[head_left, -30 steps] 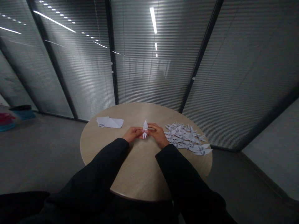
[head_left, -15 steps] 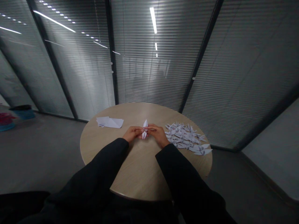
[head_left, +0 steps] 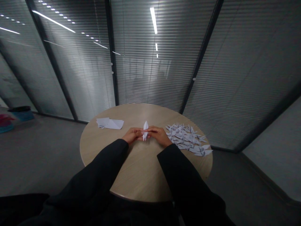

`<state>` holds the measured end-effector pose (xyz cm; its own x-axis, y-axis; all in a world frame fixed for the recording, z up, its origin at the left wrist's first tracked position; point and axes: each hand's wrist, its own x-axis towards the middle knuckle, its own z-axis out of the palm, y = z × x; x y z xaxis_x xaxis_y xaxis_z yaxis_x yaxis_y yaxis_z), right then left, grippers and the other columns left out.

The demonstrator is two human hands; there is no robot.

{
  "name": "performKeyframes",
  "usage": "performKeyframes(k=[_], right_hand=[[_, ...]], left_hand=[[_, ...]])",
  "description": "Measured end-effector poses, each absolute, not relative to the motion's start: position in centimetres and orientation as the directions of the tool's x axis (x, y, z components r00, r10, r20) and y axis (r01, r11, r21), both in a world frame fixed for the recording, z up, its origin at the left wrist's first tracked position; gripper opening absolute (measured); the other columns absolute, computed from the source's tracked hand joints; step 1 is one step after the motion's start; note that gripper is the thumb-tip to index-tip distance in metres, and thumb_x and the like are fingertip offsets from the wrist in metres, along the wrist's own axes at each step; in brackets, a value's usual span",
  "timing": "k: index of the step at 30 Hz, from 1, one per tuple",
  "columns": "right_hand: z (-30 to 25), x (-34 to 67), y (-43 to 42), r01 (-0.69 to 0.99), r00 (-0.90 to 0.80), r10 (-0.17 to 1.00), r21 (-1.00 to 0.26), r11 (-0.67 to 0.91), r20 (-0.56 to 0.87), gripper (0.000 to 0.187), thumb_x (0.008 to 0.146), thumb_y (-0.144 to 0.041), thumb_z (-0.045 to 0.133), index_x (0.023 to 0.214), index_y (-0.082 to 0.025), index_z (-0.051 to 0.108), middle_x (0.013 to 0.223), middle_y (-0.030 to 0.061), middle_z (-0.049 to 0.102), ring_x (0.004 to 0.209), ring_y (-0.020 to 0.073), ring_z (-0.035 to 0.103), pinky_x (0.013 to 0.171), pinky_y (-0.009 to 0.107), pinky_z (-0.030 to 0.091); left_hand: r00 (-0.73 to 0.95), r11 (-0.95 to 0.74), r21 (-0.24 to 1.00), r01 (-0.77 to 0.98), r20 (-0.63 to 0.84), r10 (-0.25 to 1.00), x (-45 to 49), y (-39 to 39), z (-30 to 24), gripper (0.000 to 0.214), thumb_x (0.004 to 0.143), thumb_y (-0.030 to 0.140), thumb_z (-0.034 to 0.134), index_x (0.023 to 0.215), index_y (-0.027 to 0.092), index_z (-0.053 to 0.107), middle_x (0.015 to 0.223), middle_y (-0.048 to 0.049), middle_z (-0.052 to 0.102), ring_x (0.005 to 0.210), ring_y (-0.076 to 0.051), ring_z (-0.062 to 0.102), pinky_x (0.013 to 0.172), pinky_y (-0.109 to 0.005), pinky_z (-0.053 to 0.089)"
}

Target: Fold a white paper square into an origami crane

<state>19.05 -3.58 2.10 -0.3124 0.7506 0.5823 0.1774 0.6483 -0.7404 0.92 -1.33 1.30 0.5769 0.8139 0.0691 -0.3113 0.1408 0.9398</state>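
Between my two hands is a folded white paper piece [head_left: 145, 126], long and pointed, with its tip away from me and a split lower end toward me. My left hand [head_left: 133, 135] grips its left side, thumb and fingers pinched at the middle. From the right, my right hand [head_left: 160, 135] pinches the same spot, its fingers lying across the paper. The fingers partly hide the paper's middle. Close to my right hand lies a dense group of folded white paper cranes [head_left: 188, 138].
The round wooden table [head_left: 141, 172] bears a small stack of white paper sheets [head_left: 113, 124] at its back left. Beyond it stands a glass partition with blinds [head_left: 150, 84]. Blue bins [head_left: 22, 113] sit on the floor at the far left.
The fingers of my right hand have shifted slightly over the middle of the folded paper. Both hands still hold it in nearly the same place.
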Motion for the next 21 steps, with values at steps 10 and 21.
performKeyframes(k=[10,21], right_hand=[[2.65,19.23,-4.21,0.385,-0.391,0.711,-0.598,0.703,0.584,0.025,0.083,-0.022,0.051,0.099,-0.025,0.070,0.103,0.0028,0.069,0.098,0.0178,0.062,0.090,0.035,0.046],[1.84,18.66,-3.90,0.503,-0.392,0.661,-0.453,0.736,0.640,0.037,0.084,-0.012,0.047,0.112,-0.030,0.064,0.121,0.0027,0.059,0.115,0.0187,0.051,0.101,0.041,0.039]], left_hand=[[0.591,0.196,0.923,-0.331,0.041,0.806,0.55,-1.13,1.41,0.020,0.075,0.006,0.057,0.092,0.003,0.067,0.081,-0.0160,0.071,0.074,-0.018,0.069,0.072,-0.027,0.054],[0.510,0.168,0.889,-0.426,0.083,0.856,0.77,-1.26,1.51,0.019,0.073,0.014,0.066,0.090,0.005,0.066,0.086,-0.0132,0.070,0.080,-0.016,0.067,0.083,-0.027,0.051]])
